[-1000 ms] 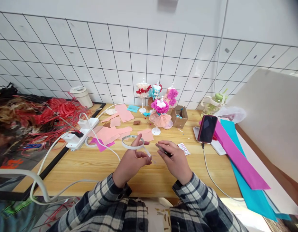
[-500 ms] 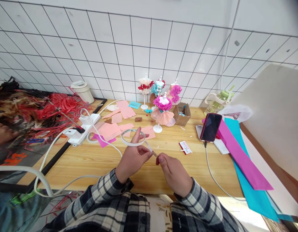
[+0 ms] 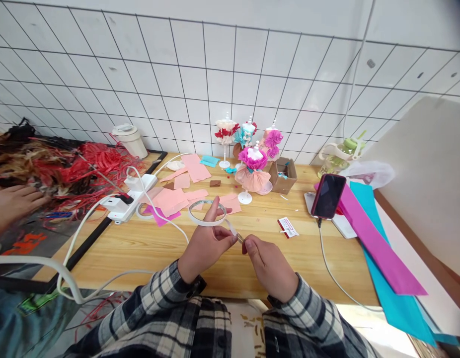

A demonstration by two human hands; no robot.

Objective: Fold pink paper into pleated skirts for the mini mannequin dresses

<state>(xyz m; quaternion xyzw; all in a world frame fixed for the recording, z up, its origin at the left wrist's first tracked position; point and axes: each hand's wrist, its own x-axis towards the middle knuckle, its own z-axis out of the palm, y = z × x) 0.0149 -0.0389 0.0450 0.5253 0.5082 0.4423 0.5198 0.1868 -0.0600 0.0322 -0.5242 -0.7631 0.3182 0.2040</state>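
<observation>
My left hand (image 3: 206,244) is closed on a thin roll of white tape (image 3: 206,222), with the index finger through its ring. A short strip of tape (image 3: 231,227) runs from the roll to the thumb. Opposite it, my right hand (image 3: 269,263) is closed on a slim metal tool (image 3: 240,239), mostly hidden in the fingers; its tip meets the tape's end by my left thumb. Behind the hands stands a small dress form (image 3: 252,174) in a magenta and peach paper dress, with several others at its back. Peach paper pieces (image 3: 170,200) lie beyond my left hand.
A power strip (image 3: 132,199) with white cables is on the left. To the right, a phone (image 3: 329,196) is propped up, beside magenta paper (image 3: 382,243) and turquoise paper. A small cardboard box (image 3: 283,176) sits behind. Another person's hand (image 3: 17,204) is at far left.
My hands hold almost the same pose, with the tool's tip showing slightly more at the tape's end. The other person's hand at far left has come further into view. The view has shifted slightly.
</observation>
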